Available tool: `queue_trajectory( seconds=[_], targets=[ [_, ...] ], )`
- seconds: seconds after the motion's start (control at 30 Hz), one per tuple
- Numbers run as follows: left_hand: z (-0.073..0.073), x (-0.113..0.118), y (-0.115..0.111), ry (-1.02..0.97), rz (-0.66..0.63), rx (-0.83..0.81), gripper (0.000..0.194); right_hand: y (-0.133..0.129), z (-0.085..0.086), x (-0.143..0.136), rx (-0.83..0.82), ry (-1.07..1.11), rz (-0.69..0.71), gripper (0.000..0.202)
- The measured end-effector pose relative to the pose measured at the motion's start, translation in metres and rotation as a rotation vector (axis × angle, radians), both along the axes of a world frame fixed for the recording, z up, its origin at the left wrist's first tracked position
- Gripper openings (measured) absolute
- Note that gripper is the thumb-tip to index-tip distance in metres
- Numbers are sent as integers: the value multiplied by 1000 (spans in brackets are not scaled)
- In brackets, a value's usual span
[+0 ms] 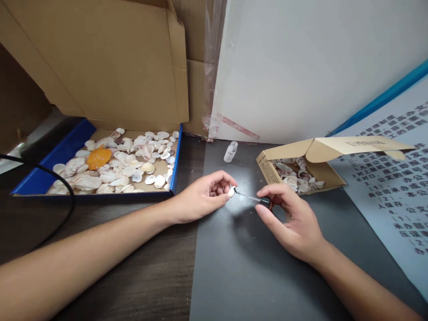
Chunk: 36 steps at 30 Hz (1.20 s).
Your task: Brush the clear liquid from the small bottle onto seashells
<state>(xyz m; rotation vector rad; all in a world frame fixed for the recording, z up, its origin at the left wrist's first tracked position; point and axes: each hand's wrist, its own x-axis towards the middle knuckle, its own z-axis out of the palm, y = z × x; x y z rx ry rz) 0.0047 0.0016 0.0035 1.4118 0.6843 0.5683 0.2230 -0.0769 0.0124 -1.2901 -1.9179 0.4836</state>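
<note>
Between the thumb and index finger of my left hand (207, 196) is a small white seashell (231, 191). My right hand (290, 218) pinches the black cap of a brush applicator (265, 202). Its thin clear stem points left, and the dark tip is at the shell; whether it touches cannot be told. Behind my hands, a small uncapped bottle (230, 152) with a white label stands upright on the grey mat (234, 276).
To the left, an open blue-sided box (177, 160) holds many seashells, with an orange shell (99, 158) among them. A smaller cardboard box (267, 171) at the right holds more shells. A black cable (72, 200) curves at the left. A printed sheet (384, 196) lies at the right.
</note>
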Motion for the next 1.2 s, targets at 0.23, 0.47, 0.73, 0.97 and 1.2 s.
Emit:
queue_trajectory(
  seconds=[0.23, 0.47, 0.73, 0.97, 1.2],
  targets=[
    [1, 0, 1, -11, -22, 7, 17, 1, 3, -1, -36, -18, 27, 14],
    [0, 0, 0, -4, -19, 10, 17, 1, 3, -1, -28, -29, 28, 13],
    [-1, 0, 1, -9, -29, 17, 16, 0, 3, -2, -26, -30, 34, 12],
    [-1, 0, 0, -10, -32, 17, 15, 1, 4, -1, -33, -41, 43, 12],
    [1, 0, 1, -8, -43, 20, 14, 1, 3, -1, -22, -33, 21, 13]
  ],
)
